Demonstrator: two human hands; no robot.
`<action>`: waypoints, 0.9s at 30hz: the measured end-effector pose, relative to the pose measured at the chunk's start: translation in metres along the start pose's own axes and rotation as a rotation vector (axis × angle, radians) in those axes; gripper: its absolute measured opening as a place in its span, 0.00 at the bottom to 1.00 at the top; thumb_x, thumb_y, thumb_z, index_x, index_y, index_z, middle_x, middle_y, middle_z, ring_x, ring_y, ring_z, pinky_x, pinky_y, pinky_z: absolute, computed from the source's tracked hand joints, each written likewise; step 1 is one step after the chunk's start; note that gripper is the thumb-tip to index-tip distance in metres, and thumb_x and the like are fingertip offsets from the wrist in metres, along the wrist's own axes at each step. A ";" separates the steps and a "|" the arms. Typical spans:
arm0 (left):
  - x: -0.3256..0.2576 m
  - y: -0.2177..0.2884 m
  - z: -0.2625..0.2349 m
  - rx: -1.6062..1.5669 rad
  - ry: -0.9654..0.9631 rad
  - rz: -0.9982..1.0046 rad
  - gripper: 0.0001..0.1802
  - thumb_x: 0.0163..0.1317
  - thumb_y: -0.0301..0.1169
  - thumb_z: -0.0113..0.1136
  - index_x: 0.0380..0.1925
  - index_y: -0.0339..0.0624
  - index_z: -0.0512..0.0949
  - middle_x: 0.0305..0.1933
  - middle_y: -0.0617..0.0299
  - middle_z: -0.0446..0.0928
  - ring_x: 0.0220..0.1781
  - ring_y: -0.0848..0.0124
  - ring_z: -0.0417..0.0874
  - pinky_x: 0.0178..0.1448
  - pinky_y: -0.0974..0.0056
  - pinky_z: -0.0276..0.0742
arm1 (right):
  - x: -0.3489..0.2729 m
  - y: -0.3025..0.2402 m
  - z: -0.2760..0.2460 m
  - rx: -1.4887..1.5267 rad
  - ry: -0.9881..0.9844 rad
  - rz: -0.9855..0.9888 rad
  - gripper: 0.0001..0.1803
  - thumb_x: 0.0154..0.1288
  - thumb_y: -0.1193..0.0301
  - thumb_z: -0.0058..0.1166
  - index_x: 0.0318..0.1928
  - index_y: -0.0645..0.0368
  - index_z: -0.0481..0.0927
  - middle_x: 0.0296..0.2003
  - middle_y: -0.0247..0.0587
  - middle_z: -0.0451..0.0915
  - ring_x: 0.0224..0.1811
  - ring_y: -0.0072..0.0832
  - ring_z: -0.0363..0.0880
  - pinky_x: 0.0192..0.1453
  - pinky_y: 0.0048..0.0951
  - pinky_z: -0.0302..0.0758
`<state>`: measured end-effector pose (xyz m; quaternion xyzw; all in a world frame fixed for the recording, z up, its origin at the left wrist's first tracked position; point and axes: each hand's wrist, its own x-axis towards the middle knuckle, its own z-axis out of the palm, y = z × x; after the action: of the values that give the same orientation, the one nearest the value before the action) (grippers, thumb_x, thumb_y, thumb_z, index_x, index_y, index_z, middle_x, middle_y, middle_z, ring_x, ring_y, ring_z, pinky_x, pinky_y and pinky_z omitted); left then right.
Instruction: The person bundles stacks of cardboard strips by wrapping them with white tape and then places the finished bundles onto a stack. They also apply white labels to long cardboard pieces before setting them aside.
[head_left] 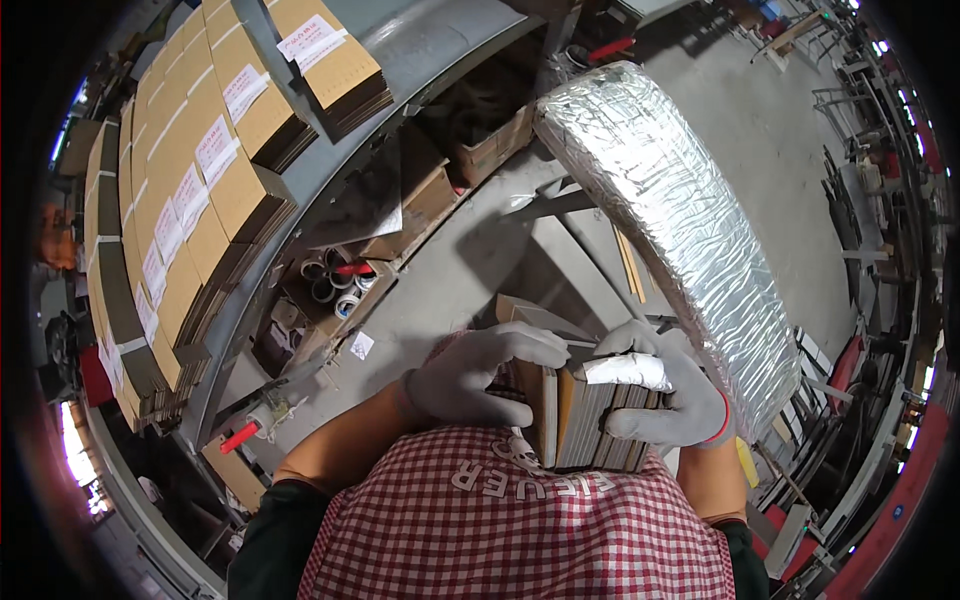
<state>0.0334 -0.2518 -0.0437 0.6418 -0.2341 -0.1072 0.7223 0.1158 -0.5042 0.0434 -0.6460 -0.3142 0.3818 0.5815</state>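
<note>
A thick stack of folded cardboard pieces [585,430] stands on edge in front of my apron, edges towards me. Its pieces are mostly grey-brown, with a paler one at the left. My right hand [672,395], in a grey glove with a red cuff edge, grips the right side, thumb across the near face. A shiny silvery-white strip [628,371] lies over the top by its fingers. My left hand [483,378], also gloved, curves round the left edge, fingers at the top and thumb lower down. Behind the stack, a raised cardboard flap [540,318] shows.
A long foil-wrapped padded surface [670,190] curves past on the right. Bundled flat cartons [195,190] with paper labels cover the grey table [425,45] at the left. Below it, a box of tape rolls [338,283] sits on a shelf. A red-handled tool [240,436] lies at lower left.
</note>
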 end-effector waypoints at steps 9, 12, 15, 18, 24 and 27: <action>0.025 0.006 -0.013 0.054 -0.178 -0.009 0.33 0.36 0.39 0.80 0.42 0.39 0.76 0.49 0.55 0.76 0.52 0.57 0.77 0.56 0.57 0.71 | -0.002 0.004 0.004 -0.022 -0.059 -0.029 0.27 0.56 0.65 0.69 0.53 0.66 0.76 0.46 0.40 0.73 0.47 0.26 0.73 0.51 0.27 0.70; 0.040 0.013 -0.017 0.133 -0.242 -0.065 0.31 0.32 0.40 0.80 0.37 0.38 0.77 0.42 0.54 0.78 0.47 0.55 0.78 0.51 0.58 0.73 | -0.007 0.004 0.009 0.133 0.001 0.056 0.28 0.55 0.67 0.69 0.54 0.66 0.75 0.46 0.39 0.73 0.48 0.26 0.74 0.52 0.27 0.70; 0.047 0.021 -0.016 0.208 -0.286 0.048 0.27 0.32 0.38 0.79 0.30 0.34 0.78 0.35 0.52 0.78 0.43 0.55 0.79 0.46 0.57 0.75 | -0.009 0.005 0.008 0.071 -0.031 0.055 0.29 0.55 0.68 0.69 0.55 0.67 0.73 0.46 0.38 0.74 0.48 0.26 0.74 0.53 0.28 0.70; 0.049 0.026 -0.015 0.127 -0.362 0.008 0.30 0.28 0.40 0.83 0.32 0.39 0.79 0.37 0.55 0.79 0.41 0.54 0.80 0.47 0.56 0.74 | -0.014 0.009 0.013 0.138 0.032 0.068 0.30 0.54 0.68 0.70 0.55 0.66 0.73 0.46 0.39 0.74 0.48 0.26 0.74 0.54 0.28 0.70; 0.058 0.030 -0.014 0.262 -0.519 -0.038 0.26 0.41 0.49 0.78 0.22 0.38 0.76 0.25 0.56 0.75 0.31 0.53 0.76 0.38 0.56 0.69 | -0.018 0.013 0.013 0.018 0.039 -0.043 0.29 0.52 0.65 0.72 0.52 0.65 0.76 0.46 0.40 0.74 0.48 0.26 0.74 0.54 0.28 0.70; 0.062 0.030 -0.010 0.343 -0.546 0.121 0.27 0.46 0.51 0.74 0.18 0.38 0.75 0.22 0.54 0.72 0.28 0.53 0.74 0.35 0.55 0.67 | -0.020 0.011 0.015 0.110 0.078 0.059 0.29 0.52 0.64 0.72 0.52 0.65 0.76 0.45 0.40 0.74 0.48 0.28 0.74 0.53 0.28 0.70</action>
<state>0.0880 -0.2669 -0.0027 0.6868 -0.4714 -0.1912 0.5192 0.0926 -0.5153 0.0343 -0.6365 -0.2507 0.3899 0.6164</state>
